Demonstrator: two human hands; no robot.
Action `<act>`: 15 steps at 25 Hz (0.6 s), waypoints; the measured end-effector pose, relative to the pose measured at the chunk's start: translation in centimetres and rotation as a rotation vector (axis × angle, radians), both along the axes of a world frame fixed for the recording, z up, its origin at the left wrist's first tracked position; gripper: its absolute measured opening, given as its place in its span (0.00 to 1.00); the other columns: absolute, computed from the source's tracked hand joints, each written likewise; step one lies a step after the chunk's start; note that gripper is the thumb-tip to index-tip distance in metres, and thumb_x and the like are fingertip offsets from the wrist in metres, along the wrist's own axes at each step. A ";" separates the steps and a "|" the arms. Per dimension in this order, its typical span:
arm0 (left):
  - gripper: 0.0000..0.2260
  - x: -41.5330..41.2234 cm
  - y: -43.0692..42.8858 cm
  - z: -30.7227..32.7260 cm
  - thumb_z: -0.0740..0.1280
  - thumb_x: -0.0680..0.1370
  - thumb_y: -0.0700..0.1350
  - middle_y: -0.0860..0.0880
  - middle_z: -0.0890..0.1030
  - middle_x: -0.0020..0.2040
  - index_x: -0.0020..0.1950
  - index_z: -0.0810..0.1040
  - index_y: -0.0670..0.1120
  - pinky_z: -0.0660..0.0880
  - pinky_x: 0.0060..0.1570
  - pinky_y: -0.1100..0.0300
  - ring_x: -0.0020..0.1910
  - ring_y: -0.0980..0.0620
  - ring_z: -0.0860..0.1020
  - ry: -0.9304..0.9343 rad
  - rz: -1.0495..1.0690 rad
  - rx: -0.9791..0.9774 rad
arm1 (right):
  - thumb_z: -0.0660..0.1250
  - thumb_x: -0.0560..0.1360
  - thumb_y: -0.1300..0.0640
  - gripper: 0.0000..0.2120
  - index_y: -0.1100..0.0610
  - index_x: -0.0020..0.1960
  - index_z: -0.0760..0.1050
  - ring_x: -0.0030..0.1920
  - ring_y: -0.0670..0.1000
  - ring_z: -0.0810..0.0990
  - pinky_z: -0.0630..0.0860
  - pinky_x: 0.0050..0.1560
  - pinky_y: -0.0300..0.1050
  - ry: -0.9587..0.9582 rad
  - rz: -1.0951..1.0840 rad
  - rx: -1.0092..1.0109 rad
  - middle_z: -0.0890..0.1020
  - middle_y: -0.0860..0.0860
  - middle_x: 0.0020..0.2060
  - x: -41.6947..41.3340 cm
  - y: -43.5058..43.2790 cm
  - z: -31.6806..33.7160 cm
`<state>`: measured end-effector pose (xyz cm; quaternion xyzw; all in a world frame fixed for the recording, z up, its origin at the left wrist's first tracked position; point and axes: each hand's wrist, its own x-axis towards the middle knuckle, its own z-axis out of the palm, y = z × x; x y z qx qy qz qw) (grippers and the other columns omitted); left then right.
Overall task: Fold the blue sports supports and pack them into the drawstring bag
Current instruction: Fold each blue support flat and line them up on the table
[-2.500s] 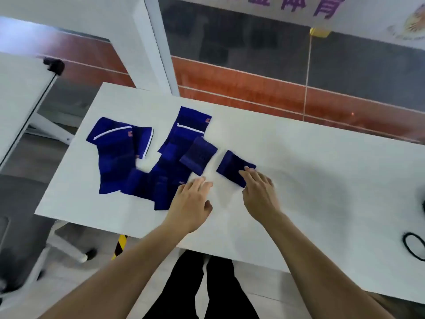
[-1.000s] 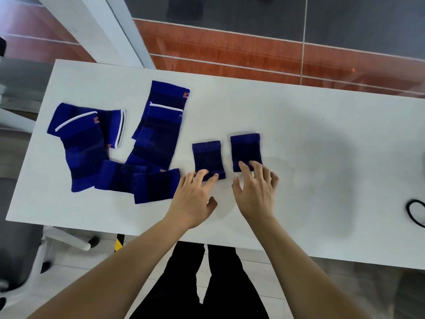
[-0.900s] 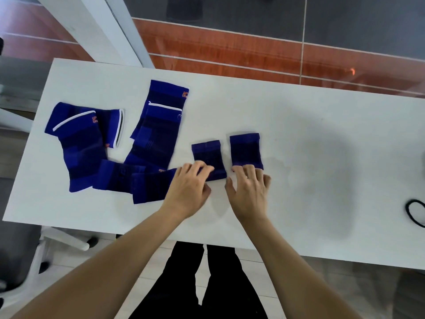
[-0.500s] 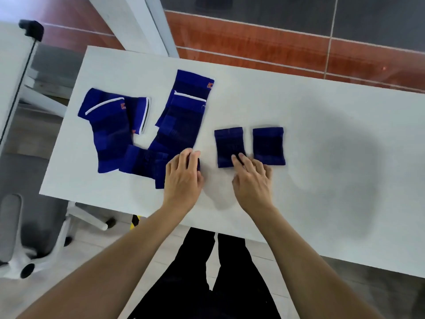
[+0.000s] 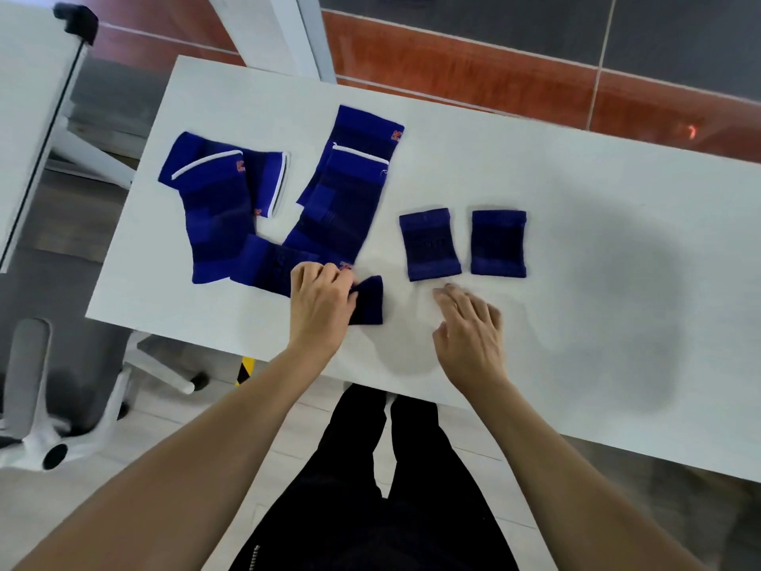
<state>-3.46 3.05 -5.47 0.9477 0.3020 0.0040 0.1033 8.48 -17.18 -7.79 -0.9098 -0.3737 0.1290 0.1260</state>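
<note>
Left hand (image 5: pixel 319 309) grips small blue support (image 5: pixel 367 300), now pulled from pile; right hand (image 5: pixel 471 329) open, empty, off the folded supports (image 5: pixel 430 245).

Left hand (image 5: pixel 319 307) pinching, right hand (image 5: pixel 469 331) spread flat.

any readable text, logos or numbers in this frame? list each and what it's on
Nothing can be read.
Orange mark on the long support: too blurred to read.
Orange mark on the left support: too blurred to read.
Orange mark by the left hand: partly hidden, unreadable.
Woven pattern on the small folded support: no letters can be made out.
</note>
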 end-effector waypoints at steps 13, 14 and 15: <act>0.11 2.4 -1.9 1.0 0.63 0.83 0.46 0.46 0.81 0.53 0.63 0.76 0.43 0.82 0.51 0.49 0.46 0.50 0.80 -0.061 0.659 -0.872 | 0.65 0.75 0.64 0.26 0.55 0.72 0.73 0.66 0.57 0.74 0.67 0.65 0.54 0.030 -0.086 0.070 0.76 0.52 0.70 1.7 0.8 0.7; 0.11 2.6 -1.8 1.2 0.62 0.83 0.46 0.46 0.81 0.53 0.64 0.75 0.43 0.82 0.49 0.50 0.45 0.51 0.80 -0.062 0.657 -0.865 | 0.65 0.75 0.64 0.28 0.54 0.75 0.70 0.68 0.57 0.72 0.66 0.67 0.54 0.040 -0.052 0.044 0.74 0.52 0.72 2.0 1.1 0.6; 0.11 2.7 -1.7 1.3 0.63 0.83 0.46 0.48 0.80 0.51 0.64 0.75 0.44 0.81 0.47 0.53 0.43 0.52 0.80 -0.062 0.656 -0.854 | 0.65 0.75 0.63 0.31 0.53 0.77 0.67 0.71 0.56 0.70 0.64 0.69 0.54 0.055 -0.014 0.001 0.71 0.52 0.75 2.1 1.4 0.5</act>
